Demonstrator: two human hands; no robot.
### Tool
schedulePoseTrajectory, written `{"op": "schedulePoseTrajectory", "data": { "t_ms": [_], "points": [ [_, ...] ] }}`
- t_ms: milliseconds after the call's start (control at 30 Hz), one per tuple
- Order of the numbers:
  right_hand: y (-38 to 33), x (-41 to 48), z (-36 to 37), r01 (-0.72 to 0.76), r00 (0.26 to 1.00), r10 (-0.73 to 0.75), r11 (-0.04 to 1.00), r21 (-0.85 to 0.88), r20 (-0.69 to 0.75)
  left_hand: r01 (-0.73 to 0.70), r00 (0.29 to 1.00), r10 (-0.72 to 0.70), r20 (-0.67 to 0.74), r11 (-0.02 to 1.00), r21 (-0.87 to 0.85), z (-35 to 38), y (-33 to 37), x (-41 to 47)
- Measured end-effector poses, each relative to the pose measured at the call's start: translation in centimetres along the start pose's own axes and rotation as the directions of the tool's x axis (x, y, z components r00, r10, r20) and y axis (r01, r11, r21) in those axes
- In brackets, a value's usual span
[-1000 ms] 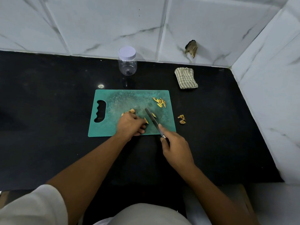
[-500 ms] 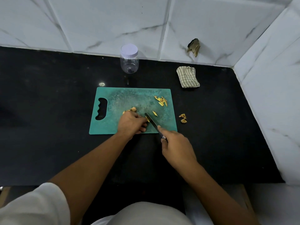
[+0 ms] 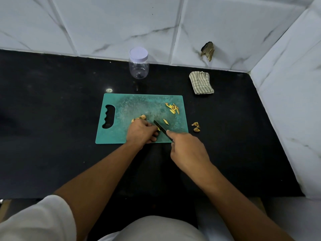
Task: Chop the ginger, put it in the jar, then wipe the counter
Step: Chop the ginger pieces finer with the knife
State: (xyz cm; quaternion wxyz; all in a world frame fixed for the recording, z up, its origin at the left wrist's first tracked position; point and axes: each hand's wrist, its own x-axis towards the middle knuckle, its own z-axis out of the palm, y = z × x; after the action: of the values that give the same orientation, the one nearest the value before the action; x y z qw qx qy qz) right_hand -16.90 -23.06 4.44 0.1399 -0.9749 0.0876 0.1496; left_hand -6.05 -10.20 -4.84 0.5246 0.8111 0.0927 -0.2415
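On scuffed teal plastic cutting board (image 3: pixel 132 105): left hand (image 3: pixel 141 131) curled over knobbly ginger (image 3: pixel 142 117); right hand (image 3: pixel 188 151) closed on dark knife (image 3: pixel 160 128); yellow slivers (image 3: pixel 172 107) far corner; lidded clear jar (image 3: pixel 139 64) behind.

Probably kitchen: tiled wall (image 3: pixel 121 23), counter (image 3: pixel 52 136)

yellow ginger (image 3: pixel 173 108) slivers on board (image 3: pixel 135 105), jar (image 3: pixel 139 64) capped

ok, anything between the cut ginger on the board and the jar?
Yes: the jar has its white lid on, so that must come off first. Otherwise the counter between the green cutting board and the jar looks bare; the cut ginger pile sits at the board's far right corner.
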Motion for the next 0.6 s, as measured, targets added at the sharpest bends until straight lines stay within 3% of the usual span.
{"op": "schedulePoseTrajectory", "data": {
  "t_ms": [600],
  "points": [
    [-1.4, -1.9, 1.2, -0.027, 0.997, 0.033, 0.995, -0.097, 0.063, 0.042, 0.999, -0.042, -0.016, 0.999, -0.027, 0.4, -0.1, 0.3]
  ]
}}
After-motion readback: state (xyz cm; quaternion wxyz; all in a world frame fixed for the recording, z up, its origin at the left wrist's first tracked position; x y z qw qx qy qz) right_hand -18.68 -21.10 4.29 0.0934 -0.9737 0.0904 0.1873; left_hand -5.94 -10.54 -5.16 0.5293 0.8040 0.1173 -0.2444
